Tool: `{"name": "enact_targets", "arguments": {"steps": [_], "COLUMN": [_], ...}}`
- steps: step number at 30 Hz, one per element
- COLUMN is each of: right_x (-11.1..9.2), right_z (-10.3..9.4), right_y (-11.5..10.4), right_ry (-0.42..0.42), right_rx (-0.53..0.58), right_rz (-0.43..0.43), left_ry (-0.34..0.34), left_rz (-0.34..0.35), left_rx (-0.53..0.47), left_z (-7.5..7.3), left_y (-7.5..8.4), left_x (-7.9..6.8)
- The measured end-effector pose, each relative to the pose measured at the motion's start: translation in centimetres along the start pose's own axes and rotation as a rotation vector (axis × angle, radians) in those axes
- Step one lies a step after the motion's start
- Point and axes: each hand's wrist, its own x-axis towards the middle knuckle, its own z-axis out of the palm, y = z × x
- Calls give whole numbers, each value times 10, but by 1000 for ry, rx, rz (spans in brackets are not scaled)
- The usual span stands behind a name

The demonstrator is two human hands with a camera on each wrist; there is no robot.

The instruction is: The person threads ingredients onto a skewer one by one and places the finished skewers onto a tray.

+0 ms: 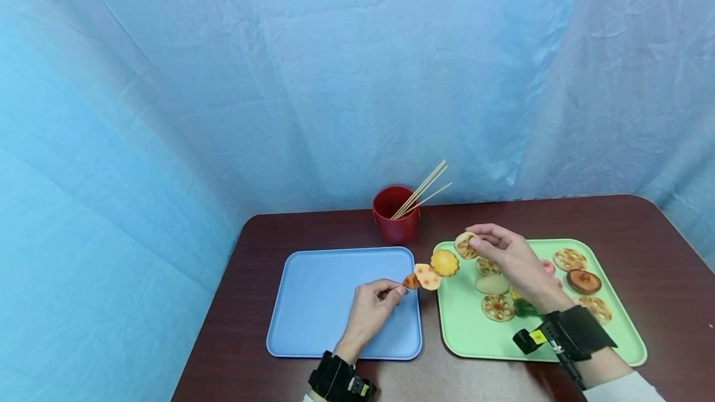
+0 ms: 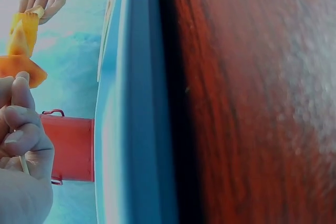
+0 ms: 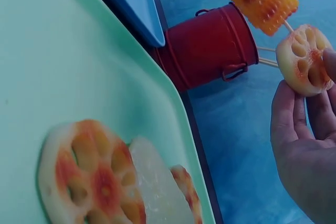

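My left hand [image 1: 371, 309] pinches a wooden skewer [image 2: 24, 164] over the right part of the blue tray [image 1: 329, 303]. Threaded along it are an orange-brown piece [image 1: 411, 281], a pale slice with reddish spots [image 1: 427, 276] and a yellow corn piece [image 1: 444, 262]. At the skewer's far end, my right hand [image 1: 511, 259] holds a lotus root slice [image 3: 304, 60] between thumb and fingers. The skewer's tip meets the edge of this slice in the right wrist view. Below the right hand lies the green tray [image 1: 463, 334] with more food pieces.
A red bucket [image 1: 395, 228] with several bare skewers [image 1: 427, 185] stands behind the trays. The green tray bears further lotus root slices [image 1: 498, 308], a pale green slice [image 1: 491, 284] and a brown mushroom piece [image 1: 583, 281]. Blue cloth [image 1: 335, 79] hangs behind the dark table [image 1: 659, 253].
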Motion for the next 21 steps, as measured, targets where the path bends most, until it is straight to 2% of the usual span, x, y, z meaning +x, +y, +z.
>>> {"name": "enact_targets", "arguments": {"steps": [4, 12, 17, 21], "right_x": [0, 0, 0, 0], "right_z": [2, 8, 10, 12], "right_y": [1, 4, 6, 6], "right_ry": [-12, -18, 5, 24], "right_rx": [52, 370, 438, 456], "right_rz": [1, 31, 49, 68], "left_ry": [-4, 17, 62, 62], "left_rz": [7, 24, 56, 35], "left_rx": [-17, -21, 60, 88], "left_z": [0, 1, 2, 3], "left_y": [0, 1, 3, 5], "left_x": [0, 0, 2, 2]}}
